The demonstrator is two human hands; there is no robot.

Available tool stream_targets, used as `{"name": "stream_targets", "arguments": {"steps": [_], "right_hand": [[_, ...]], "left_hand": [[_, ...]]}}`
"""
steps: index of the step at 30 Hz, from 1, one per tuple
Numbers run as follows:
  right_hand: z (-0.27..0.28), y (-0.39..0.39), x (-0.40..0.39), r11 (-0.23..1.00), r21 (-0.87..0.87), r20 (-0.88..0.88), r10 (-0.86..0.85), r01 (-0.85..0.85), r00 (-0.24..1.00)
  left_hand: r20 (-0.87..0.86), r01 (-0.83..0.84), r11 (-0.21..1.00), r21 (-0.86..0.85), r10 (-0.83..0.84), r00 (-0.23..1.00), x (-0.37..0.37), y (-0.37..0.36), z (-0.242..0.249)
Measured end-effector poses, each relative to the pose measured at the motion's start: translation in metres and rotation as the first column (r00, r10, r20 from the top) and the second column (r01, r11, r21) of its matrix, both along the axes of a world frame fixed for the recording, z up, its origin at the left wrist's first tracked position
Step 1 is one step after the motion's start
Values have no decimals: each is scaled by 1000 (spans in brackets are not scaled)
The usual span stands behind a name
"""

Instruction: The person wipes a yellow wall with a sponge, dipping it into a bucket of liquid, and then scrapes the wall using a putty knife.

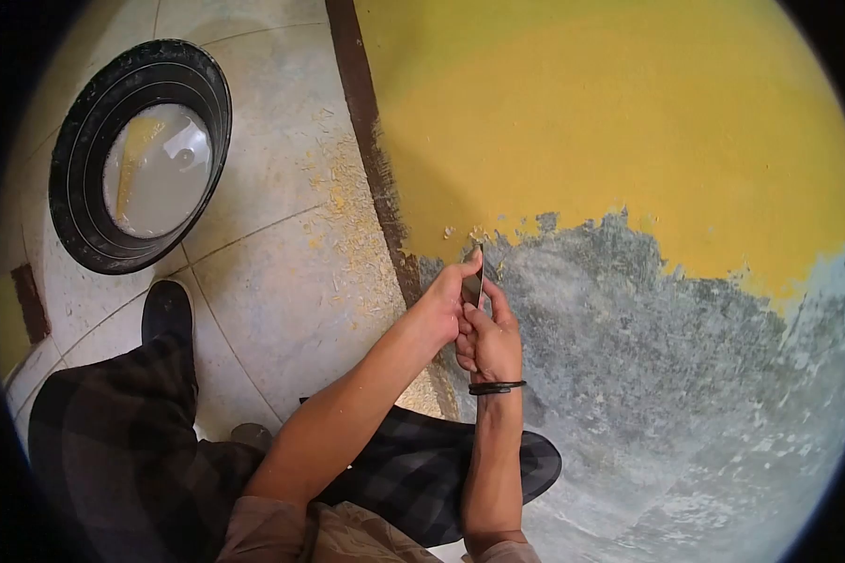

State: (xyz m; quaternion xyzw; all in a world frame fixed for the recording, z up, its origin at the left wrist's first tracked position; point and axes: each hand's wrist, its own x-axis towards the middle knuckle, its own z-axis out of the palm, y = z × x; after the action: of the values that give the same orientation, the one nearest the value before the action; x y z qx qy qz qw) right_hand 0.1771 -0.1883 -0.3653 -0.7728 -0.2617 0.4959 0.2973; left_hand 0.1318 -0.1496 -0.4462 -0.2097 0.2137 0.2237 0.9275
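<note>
While I watch through the head camera, both of my hands meet at the ragged edge where the yellow painted wall (610, 122) gives way to bare, scraped grey plaster (667, 357). My left hand (446, 305) and my right hand (490, 342) together clasp a small flat metal scraper blade (474, 281), and its tip presses against the wall right at the paint's lower border. The fingers (469, 333) of both hands are curled tight around the blade, the left thumb running up along it and the right fingers wrapped over its lower part. A thin black band (496, 386) circles the right wrist just below the scraper.

Left of the scraper, a dark brown skirting strip (376, 159) runs along the foot of the wall, and beside it pale yellow paint flakes (352, 225) lie scattered over the light tiled floor (263, 310). Further left of the scraper, well apart from my hands, a round black rubber basin (80, 211) holding cloudy whitish liquid sits on the tiles. Below the scraper, my legs in dark checked trousers (122, 441) are folded on the floor, one black shoe (166, 310) pointing towards the basin.
</note>
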Motion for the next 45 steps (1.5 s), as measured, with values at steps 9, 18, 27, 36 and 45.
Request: {"name": "stream_targets", "arguments": {"steps": [9, 18, 27, 36, 45], "right_hand": [[-22, 6, 4, 995, 26, 153, 92, -97, 984], [-21, 15, -2, 988, 61, 168, 132, -144, 977], [-26, -16, 23, 966, 193, 208, 130, -171, 970], [-31, -17, 29, 945, 234, 216, 180, -230, 960], [-26, -9, 24, 953, 182, 210, 203, -242, 956]], "left_hand": [[-39, -159, 986, 55, 161, 986, 5, 12, -20], [-16, -199, 973, 118, 202, 979, -9, 21, -16], [53, -107, 988, 109, 101, 993, 7, -6, -4], [17, -99, 993, 60, 98, 995, 7, -3, -4], [10, -67, 995, 72, 66, 998, 7, 4, -10]]}}
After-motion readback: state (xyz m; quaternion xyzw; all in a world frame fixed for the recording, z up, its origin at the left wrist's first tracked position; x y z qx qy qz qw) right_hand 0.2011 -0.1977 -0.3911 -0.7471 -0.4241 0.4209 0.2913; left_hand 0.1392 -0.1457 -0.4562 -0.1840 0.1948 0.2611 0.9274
